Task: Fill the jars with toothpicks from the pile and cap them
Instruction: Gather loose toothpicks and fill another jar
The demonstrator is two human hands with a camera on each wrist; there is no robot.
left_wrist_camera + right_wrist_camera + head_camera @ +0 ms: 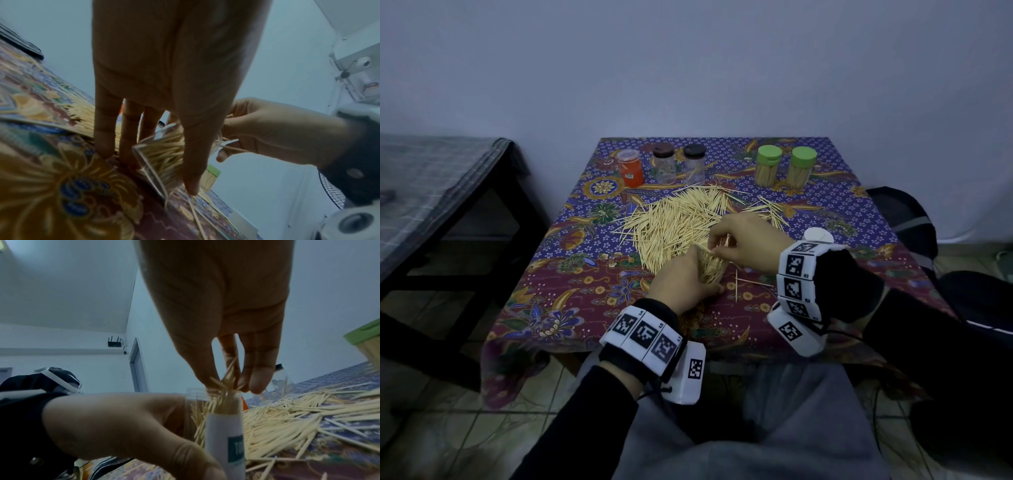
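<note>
Wrist bands printed with square markers are seen nearest the lens in the head view, on both forearms. Beyond them the left hand point(681, 279) is wrapped around a clear jar point(223, 415), thumb on one side and fingers on the other, so the left grip is clenched on the jar. The jar is held near the front edge of the tabletop point(544, 308), at the near rim of the pile point(681, 222), with its open mouth turned toward the right hand point(746, 241). In the right wrist view its long axis is seen standing close to upright; in the left wrist view it looks tilted, so the exact lean cannot be told.

A small bunch of toothpicks point(227, 379) is pinched between the right thumb and fingertips directly over the mouth, the sticks lying roughly along the jar's axis with their lower ends already inside the neck. The right grip is thus grasping the bunch, and the right hand is the one nearer the opening. The jar is judged partly filled: many sticks are seen packed behind its white label.

At the far edge, two green-capped jars point(786, 166) are seen full of toothpicks. Two dark-capped jars point(679, 164) look nearly empty, and an orange jar point(630, 168) stands beside them; its contents cannot be told
</note>
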